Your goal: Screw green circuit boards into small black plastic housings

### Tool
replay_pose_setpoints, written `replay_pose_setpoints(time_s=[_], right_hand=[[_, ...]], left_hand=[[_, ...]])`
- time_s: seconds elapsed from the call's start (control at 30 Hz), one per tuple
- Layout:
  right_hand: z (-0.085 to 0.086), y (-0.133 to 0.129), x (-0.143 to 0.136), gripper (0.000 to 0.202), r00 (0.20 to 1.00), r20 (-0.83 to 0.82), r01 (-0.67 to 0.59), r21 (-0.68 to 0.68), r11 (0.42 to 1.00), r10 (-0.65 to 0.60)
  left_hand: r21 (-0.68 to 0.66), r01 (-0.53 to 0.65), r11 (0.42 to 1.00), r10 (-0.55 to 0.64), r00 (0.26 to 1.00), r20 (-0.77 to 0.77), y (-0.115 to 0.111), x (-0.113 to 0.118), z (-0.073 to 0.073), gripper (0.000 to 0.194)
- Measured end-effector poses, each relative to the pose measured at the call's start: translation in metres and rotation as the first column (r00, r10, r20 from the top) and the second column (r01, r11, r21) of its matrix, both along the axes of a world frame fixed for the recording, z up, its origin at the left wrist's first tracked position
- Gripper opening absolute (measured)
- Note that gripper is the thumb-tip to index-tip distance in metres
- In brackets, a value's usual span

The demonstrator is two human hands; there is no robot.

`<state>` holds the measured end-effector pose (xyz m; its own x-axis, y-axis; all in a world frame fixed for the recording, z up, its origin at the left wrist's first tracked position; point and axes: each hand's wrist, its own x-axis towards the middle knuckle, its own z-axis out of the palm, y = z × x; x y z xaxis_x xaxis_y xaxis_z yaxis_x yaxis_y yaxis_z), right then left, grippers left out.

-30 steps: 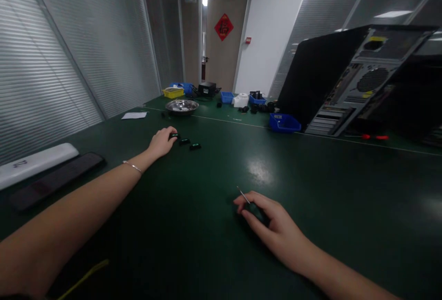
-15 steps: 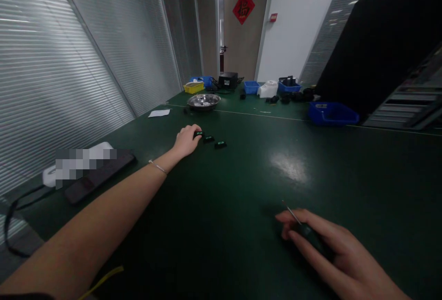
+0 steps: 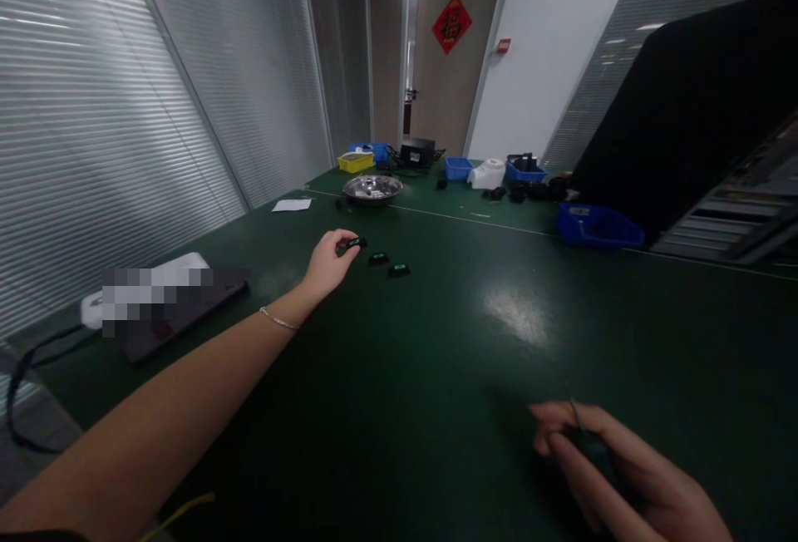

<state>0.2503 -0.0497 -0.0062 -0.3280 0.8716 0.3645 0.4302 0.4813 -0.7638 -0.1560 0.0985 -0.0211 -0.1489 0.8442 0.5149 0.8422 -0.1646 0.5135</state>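
My left hand (image 3: 330,261) reaches far over the green table, its thumb and fingers pinching a small black part (image 3: 357,242) with green marks on top. Just right of it lie two similar parts, one black part (image 3: 377,259) nearer my fingers and another black part (image 3: 399,270) a little farther right. At the lower right, my right hand (image 3: 623,467) is closed around a dark-handled tool (image 3: 592,447). The tool's thin metal shaft sticks up past the fingers; its tip is too blurred to make out.
A metal bowl (image 3: 372,189) and a white paper (image 3: 292,204) lie beyond my left hand. Blue bin (image 3: 598,226) stands at the right. Near my left forearm are a dark flat object (image 3: 187,317) and a white device (image 3: 93,311) with a cable.
The black part in my left hand is now tilted and shows more beyond my fingertips. My right hand has moved right and down with the tool. The view has shifted slightly.
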Motion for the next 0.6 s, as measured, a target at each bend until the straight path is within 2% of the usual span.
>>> replay_pose_setpoints(time_s=[0.13, 0.3, 0.43, 0.53, 0.6], right_hand=[[0.006, 0.000, 0.000, 0.018, 0.998, -0.008, 0.066, -0.048, 0.997, -0.066], [0.013, -0.003, -0.001, 0.028, 0.993, 0.006, 0.120, -0.193, 0.974, -0.121], [0.013, -0.003, -0.002, 0.033, 0.981, -0.051, 0.175, -0.197, 0.965, -0.188], [0.009, 0.000, 0.000, 0.033, 0.979, -0.051, 0.185, -0.193, 0.964, -0.198], [0.005, 0.003, 0.003, 0.031, 0.980, -0.046, 0.182, -0.172, 0.968, -0.193]], left_hand=[[0.066, 0.021, 0.998, -0.024, 0.999, 0.047, -0.002, 0.002, 0.002, 0.028], [0.170, 0.047, 0.984, -0.062, 0.995, 0.082, -0.007, 0.007, 0.008, 0.027], [0.304, 0.054, 0.951, -0.095, 0.988, 0.122, -0.014, 0.014, 0.019, 0.027], [0.427, 0.088, 0.900, -0.168, 0.974, 0.152, -0.027, 0.033, 0.032, 0.026], [0.482, 0.169, 0.859, -0.268, 0.953, 0.143, -0.042, 0.056, 0.041, 0.021]])
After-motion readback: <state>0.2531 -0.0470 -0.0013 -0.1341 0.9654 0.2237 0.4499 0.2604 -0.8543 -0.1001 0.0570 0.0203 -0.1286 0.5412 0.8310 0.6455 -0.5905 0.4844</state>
